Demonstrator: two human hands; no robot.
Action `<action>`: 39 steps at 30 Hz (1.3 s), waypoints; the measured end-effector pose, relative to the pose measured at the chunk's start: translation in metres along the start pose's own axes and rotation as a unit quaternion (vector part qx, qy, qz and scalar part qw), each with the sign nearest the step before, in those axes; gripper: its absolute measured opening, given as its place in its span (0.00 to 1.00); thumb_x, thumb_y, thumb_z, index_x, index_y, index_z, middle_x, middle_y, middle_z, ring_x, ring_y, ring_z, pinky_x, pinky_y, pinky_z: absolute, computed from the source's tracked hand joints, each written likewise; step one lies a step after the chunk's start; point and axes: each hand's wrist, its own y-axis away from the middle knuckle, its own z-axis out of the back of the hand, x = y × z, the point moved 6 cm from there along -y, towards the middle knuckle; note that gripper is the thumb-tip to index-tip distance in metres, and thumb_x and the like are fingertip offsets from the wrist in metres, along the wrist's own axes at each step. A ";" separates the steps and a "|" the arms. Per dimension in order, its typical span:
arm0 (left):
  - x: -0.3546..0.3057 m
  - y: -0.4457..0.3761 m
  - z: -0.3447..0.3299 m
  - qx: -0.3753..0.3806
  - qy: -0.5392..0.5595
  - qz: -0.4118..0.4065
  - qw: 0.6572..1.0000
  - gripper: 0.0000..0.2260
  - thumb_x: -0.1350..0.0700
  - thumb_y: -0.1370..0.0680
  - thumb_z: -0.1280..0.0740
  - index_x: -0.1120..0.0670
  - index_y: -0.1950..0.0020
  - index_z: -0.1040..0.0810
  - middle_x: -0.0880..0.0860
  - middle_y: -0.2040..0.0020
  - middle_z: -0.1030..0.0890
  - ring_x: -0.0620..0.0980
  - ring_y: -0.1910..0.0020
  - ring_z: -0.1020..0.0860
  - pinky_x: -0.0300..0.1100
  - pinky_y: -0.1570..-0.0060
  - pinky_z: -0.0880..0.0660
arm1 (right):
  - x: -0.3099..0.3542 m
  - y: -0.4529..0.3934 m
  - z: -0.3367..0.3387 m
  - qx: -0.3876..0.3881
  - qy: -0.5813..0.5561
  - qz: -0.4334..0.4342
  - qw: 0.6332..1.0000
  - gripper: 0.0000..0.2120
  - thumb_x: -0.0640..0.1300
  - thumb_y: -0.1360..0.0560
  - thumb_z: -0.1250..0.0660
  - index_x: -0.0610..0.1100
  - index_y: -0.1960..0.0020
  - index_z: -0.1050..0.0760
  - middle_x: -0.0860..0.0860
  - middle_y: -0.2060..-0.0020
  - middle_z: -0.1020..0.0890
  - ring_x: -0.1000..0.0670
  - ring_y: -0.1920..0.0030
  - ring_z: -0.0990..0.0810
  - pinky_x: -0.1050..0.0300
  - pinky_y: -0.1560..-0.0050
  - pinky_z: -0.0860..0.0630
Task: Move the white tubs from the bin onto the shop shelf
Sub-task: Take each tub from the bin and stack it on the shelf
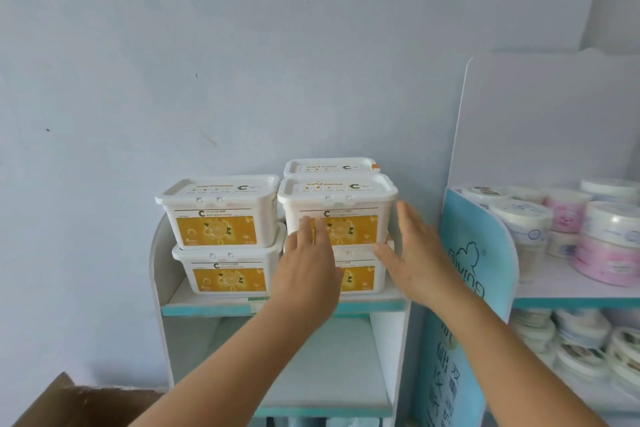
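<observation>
Several white tubs with yellow labels stand stacked on the top shelf (214, 303) of a small white and teal rack. The left stack has an upper tub (218, 211) on a lower one (227, 269). In the right stack, an upper tub (343, 206) sits on a lower tub (362, 276), with another tub (330, 166) behind. My left hand (308, 263) lies with straight fingers against the front of the right stack. My right hand (414, 251), fingers straight, is at that stack's right side. Neither hand grips anything.
A brown cardboard box (79, 402) shows at the bottom left. A second shelf unit (568, 291) on the right holds round pink and white containers (609, 253). A blue side panel (474, 253) separates the two racks. The shelf below (329, 357) the tubs is white.
</observation>
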 end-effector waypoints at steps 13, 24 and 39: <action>-0.044 0.096 -0.108 0.186 -0.060 -0.198 0.961 0.33 0.48 0.19 0.42 0.56 0.22 0.57 0.54 0.21 0.55 0.53 0.23 0.56 0.46 0.26 0.54 | -0.071 0.163 -0.040 0.129 0.184 -0.149 0.963 0.37 0.55 0.20 0.45 0.45 0.23 0.64 0.50 0.23 0.62 0.49 0.23 0.63 0.51 0.24 0.58; -0.096 0.168 -0.217 0.295 -0.028 -0.300 0.907 0.31 0.49 0.19 0.43 0.54 0.22 0.55 0.52 0.22 0.50 0.52 0.23 0.52 0.45 0.26 0.53 | -0.159 0.289 -0.055 0.171 0.171 -0.328 0.913 0.36 0.54 0.20 0.44 0.44 0.23 0.62 0.48 0.22 0.59 0.47 0.23 0.61 0.50 0.25 0.57; -0.199 0.212 -0.353 0.397 -0.062 -0.413 0.817 0.29 0.47 0.19 0.42 0.55 0.23 0.50 0.52 0.23 0.43 0.53 0.25 0.44 0.45 0.27 0.45 | -0.300 0.391 -0.065 0.203 0.107 -0.502 0.834 0.34 0.54 0.19 0.46 0.44 0.23 0.61 0.48 0.22 0.59 0.47 0.23 0.60 0.49 0.25 0.56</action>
